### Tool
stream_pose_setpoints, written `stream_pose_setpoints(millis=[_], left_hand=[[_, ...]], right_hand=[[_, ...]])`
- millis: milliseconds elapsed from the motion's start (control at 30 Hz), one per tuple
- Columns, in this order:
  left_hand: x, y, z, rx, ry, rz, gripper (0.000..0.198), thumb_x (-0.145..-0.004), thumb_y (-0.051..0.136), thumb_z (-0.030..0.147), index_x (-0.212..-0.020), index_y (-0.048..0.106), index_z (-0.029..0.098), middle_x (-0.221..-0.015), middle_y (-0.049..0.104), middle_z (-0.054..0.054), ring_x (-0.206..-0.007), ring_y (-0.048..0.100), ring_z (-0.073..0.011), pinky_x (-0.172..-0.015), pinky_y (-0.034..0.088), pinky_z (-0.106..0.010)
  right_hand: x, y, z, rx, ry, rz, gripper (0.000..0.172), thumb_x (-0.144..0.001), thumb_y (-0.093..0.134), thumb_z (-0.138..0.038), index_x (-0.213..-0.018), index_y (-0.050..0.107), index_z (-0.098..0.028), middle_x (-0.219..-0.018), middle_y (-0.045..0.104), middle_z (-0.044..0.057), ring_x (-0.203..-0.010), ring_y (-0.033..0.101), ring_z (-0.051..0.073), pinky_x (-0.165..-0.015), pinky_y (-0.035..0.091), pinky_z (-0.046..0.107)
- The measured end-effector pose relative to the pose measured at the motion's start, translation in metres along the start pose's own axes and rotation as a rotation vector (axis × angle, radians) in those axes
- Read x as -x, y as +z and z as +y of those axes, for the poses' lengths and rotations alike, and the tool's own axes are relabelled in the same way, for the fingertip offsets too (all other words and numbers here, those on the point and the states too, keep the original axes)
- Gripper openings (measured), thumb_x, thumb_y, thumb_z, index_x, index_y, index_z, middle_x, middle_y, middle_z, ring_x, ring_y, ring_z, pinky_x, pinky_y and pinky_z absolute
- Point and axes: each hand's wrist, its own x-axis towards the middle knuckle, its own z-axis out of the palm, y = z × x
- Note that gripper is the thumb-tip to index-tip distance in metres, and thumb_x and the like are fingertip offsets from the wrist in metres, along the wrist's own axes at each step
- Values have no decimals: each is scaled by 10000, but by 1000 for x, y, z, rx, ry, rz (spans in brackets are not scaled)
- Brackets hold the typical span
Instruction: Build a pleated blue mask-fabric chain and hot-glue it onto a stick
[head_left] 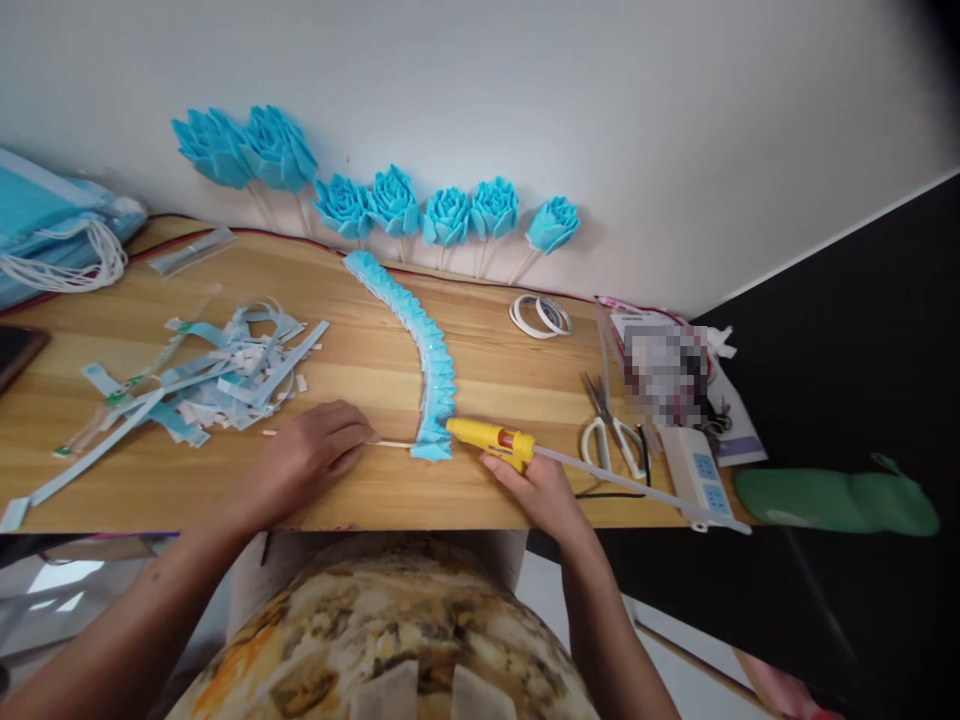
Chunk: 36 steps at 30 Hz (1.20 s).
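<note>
My right hand (536,490) grips a yellow hot glue gun (491,440), its nozzle pointing left at the near end of a blue pleated strip (433,350). A long translucent glue stick (637,482) sticks out of the gun's back. Closed around a thin wooden stick (394,444), my left hand (319,455) rests low over the table. The stick's right end meets the strip's near end; whether it is glued there I cannot tell. From that end the strip curves away toward the wall.
Several blue flowers on sticks (446,216) lean against the wall. Left are scraps (225,375), a phone (19,352) and blue sheets with white cord (64,255). Right are tape rolls (540,316), scissors (609,425), a power strip (694,470) and a green pouch (832,502).
</note>
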Motion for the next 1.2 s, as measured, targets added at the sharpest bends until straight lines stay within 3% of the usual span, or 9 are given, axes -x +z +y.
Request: stream_pose_setpoints(millis=[133,500,933,1200], left_hand=[[0,-3,0,34,41,-13,159,-995,478,185,-950,629,170,-968,651,-60,-905,575,-186,-824,423,-315],[-8,-23,2,41,-11,-167,288,-1014,371,165,-1018,656,204,-1020,656,-49,-935,570,-191,-836,392,-310],[-11,-17,-3,51,-23,-120,281,-1018,386,156,-1060,657,217,-1031,658,-55,-942,566,-188,-825,414,-312],[-9,-12,-7,37,10,-65,252,-1003,437,151,-1064,675,205,-1012,660,-66,-926,565,-186,-812,418,-310]], right_hand=[[2,-3,-2,-2,-7,-16,359,-893,574,-465,-1049,733,-184,-1021,765,78,-929,709,264,-825,530,353],[4,-7,-2,-233,7,-14,303,-865,593,-431,-938,765,-192,-988,772,63,-948,706,256,-881,548,373],[1,-5,1,-253,36,0,265,-851,606,-396,-902,764,-190,-958,774,64,-925,709,253,-839,561,352],[3,-7,-3,-185,23,-35,326,-855,603,-465,-922,755,-185,-949,765,74,-888,713,250,-775,566,334]])
